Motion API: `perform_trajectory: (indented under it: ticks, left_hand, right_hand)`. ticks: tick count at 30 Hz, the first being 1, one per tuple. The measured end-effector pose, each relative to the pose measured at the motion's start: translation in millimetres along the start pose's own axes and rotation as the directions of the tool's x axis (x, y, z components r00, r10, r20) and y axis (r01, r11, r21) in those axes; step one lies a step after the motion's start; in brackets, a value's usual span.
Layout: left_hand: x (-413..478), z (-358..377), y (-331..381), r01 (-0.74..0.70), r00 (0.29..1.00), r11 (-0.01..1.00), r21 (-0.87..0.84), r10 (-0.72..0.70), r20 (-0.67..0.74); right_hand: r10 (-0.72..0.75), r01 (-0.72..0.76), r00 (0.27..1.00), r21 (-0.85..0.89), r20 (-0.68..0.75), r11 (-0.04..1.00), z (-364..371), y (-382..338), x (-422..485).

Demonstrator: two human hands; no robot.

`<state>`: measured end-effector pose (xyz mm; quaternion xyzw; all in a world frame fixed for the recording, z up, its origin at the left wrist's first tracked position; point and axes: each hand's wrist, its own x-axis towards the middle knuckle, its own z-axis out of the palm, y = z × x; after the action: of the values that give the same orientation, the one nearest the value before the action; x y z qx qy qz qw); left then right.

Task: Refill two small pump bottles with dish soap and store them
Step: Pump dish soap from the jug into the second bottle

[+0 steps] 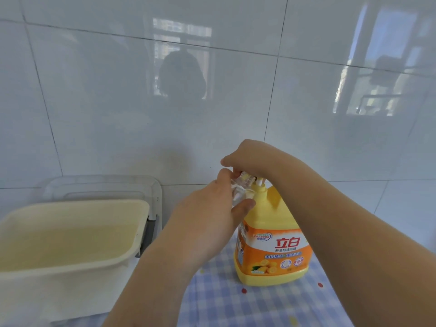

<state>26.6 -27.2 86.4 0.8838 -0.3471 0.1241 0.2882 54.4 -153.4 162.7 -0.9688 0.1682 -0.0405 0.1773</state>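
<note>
Now filling: left hand (212,215) grips small clear bottle (238,194); right hand (254,159) clasps pump (259,185) of dish soap jug (273,244) by tablecloth's (236,303) far edge. Next likely calls for steady downstrokes, bottle mouth under spout.

Bright daylight; window glare on glossy wall tiles (212,67); soft focus, motion blur, wide-angle edge bending.
</note>
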Motion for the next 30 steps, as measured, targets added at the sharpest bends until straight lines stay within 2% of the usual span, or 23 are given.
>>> perform_trajectory:
  ticks: [6, 19, 23, 30]
  left_hand:
    - [-1.4, -0.1, -2.0, -0.009, 0.997, 0.995, 0.103, 0.001, 0.075]
    - [-0.2, 2.5, 0.6, 0.003, 0.996, 0.997, 0.079, -0.009, 0.084]
    - [-0.8, 0.4, 3.1, -0.006, 0.998, 0.997, 0.083, 0.0, 0.064]
    - [-0.9, 4.2, 6.1, -0.013, 0.998, 0.993, 0.117, 0.021, -0.063]
  right_hand:
    - [-0.032, 0.031, 0.999, -0.023, -0.032, 0.999, 13.3, 8.6, 7.0]
    - [-0.052, 0.056, 0.997, 0.065, -0.062, 0.996, 14.2, 13.2, 7.7]
    - [-0.043, 0.048, 0.996, 0.068, -0.072, 0.997, 13.6, 13.1, 7.9]
    - [-0.058, 0.065, 0.99, 0.057, -0.127, 0.996, 7.2, 10.4, 9.1]
